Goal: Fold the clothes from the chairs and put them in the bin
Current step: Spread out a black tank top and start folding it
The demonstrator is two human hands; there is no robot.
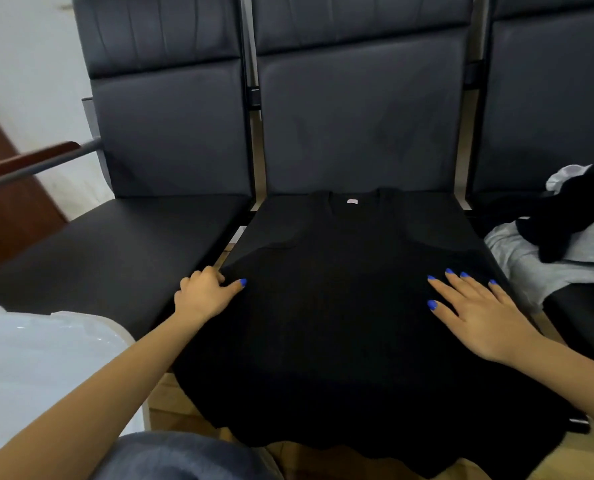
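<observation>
Left hand (203, 292) pinches the black shirt (351, 306) edge, ready to fold; right hand (479, 313) lies flat, fingers spread, pinning it on the chair (357, 126).

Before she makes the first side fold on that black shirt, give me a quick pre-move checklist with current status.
1. Black shirt spread flat on the middle chair, collar away from her: ok.
2. Left hand grips the shirt's left edge: ok.
3. Right hand lies flat on the fabric, holding it: ok.
4. Hem fully on the seat: not ok, it hangs over the front.
5. Bin within reach at left: ok; whether it is open: cannot tell.
6. Remaining clothes clear of the shirt: ok.
</observation>
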